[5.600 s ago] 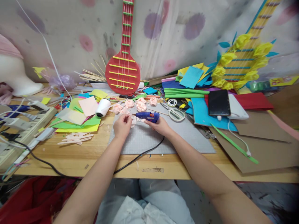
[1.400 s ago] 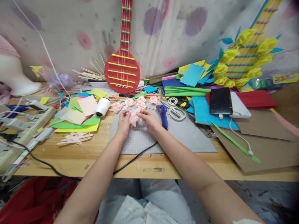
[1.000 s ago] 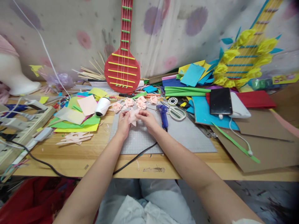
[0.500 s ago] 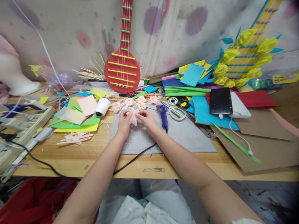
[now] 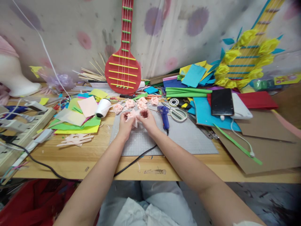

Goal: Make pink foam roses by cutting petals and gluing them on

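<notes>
Between my two hands, above the grey cutting mat (image 5: 188, 138), is a pale pink paper flower (image 5: 134, 116) with pointed petals. My left hand (image 5: 126, 123) pinches its left side, and the fingers of my right hand (image 5: 147, 120) close on its right edge. Just behind them lie several finished-looking pink paper roses (image 5: 142, 103) in a loose row. A blue hot glue gun (image 5: 164, 116) rests on the mat to the right of my right hand, with scissors (image 5: 178, 115) beside it.
A red paper lute (image 5: 123, 73) leans on the curtain behind. Paper sheets (image 5: 75, 125) and a white thread spool (image 5: 102, 108) lie left, near a power strip (image 5: 28, 138). At right are a phone (image 5: 222, 102) and cardboard (image 5: 265, 153). A black cord (image 5: 136, 160) crosses the front edge.
The pink flower has turned slightly between my fingers, and more of its folded petals show on the left. My right fingers have shifted a little. The rest stays in place.
</notes>
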Motion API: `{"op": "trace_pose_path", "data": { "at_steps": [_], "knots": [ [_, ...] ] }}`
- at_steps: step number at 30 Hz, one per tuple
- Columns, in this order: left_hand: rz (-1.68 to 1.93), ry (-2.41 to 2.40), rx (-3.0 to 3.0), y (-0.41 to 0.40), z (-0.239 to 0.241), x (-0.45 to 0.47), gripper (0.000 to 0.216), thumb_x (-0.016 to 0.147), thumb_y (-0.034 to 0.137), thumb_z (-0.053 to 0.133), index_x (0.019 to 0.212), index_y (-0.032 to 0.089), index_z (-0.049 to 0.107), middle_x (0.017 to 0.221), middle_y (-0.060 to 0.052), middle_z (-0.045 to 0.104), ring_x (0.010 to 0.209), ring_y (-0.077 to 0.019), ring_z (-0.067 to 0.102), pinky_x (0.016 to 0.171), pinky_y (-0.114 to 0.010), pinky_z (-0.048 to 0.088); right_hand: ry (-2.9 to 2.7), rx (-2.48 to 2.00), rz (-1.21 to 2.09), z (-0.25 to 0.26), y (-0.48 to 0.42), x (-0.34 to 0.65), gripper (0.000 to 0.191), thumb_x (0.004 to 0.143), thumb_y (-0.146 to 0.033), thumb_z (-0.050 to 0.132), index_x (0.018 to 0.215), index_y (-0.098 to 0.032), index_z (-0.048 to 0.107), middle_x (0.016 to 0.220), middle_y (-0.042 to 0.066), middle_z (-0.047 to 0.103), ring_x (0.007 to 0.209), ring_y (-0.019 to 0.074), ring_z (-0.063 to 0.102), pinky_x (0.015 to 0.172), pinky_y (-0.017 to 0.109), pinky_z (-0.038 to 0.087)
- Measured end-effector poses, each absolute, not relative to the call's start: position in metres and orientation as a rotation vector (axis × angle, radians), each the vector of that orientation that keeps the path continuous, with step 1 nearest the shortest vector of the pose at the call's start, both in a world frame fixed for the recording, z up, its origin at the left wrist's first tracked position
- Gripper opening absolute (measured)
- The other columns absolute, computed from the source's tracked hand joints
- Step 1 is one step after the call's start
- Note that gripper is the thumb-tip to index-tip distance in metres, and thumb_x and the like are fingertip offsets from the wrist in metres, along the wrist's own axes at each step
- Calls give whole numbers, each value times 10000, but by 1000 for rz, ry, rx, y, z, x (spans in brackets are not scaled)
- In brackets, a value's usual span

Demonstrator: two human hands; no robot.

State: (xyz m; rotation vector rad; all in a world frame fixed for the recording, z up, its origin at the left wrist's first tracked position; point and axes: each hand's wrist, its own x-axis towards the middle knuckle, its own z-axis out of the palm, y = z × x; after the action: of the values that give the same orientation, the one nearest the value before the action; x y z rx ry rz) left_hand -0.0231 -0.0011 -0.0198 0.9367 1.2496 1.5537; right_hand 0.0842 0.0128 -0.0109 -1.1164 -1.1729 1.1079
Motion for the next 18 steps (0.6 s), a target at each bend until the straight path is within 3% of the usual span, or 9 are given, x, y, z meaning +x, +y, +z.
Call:
{"op": "trace_pose_path", "data": {
  "at_steps": [4,18],
  "knots": [
    [1545,1266,952,-2,-19,-23,405,570,251,667,930,193,491,816,14,510,677,-106,509,586,-224,402,-1208,-1157,1063,-10,11,83,376,551,-293,659,845,-208,441,816,-15,473,731,118,446,711,271,384],
    [1564,1078,865,0,-19,-26,443,524,248,699,913,193,494,793,24,487,649,-89,497,591,-221,402,-1201,-1165,1080,-11,12,80,317,595,-253,603,850,-217,418,788,-24,470,729,116,458,716,273,398]
  ]
}}
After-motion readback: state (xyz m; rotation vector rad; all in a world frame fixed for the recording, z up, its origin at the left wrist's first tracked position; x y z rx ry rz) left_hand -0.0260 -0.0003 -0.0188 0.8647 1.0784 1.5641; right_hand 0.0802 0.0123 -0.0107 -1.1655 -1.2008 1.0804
